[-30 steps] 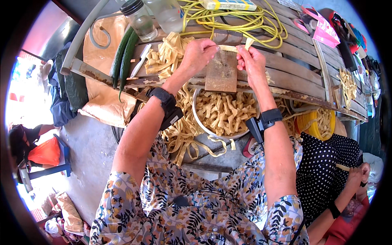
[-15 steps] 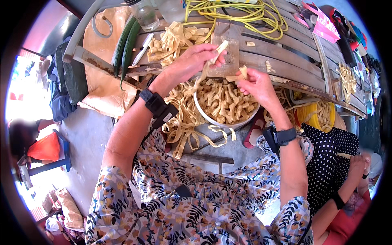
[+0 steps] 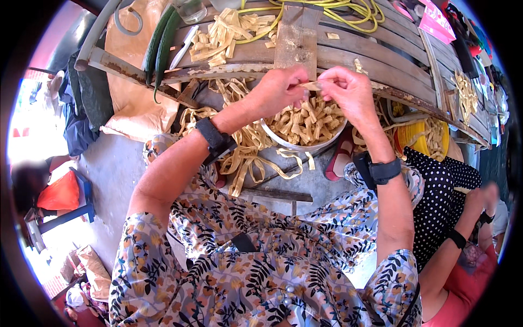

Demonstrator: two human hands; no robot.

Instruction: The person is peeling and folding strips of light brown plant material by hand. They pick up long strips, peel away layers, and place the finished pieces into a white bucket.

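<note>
My left hand [image 3: 283, 90] and my right hand [image 3: 351, 95] meet above a white bowl [image 3: 297, 146]. Both are closed in a pinch on one short, pale tan strip [image 3: 311, 85], flat and fibrous-looking, stretched between the fingertips. Heaped in the bowl are many small tan folded or knotted pieces [image 3: 305, 124] of similar stuff. Long ribbons [image 3: 245, 158] of the same colour hang and lie to the bowl's left. A wooden board [image 3: 297, 43] lies across the slatted bench just beyond my hands. My fingers partly hide the strip's ends.
On the slatted bench [image 3: 376, 68] lie a pile of strips [image 3: 226, 32], two long green gourds [image 3: 159, 49], a white-handled knife-like tool [image 3: 184, 48] and a yellow cable [image 3: 357, 22]. A yellow bucket [image 3: 411, 136] stands at right, near a co-worker's hands [image 3: 479, 201].
My hands have come together and moved nearer, off the board's edge to above the bowl. The long strip piece hanging from my left hand no longer shows; a short strip spans both hands.
</note>
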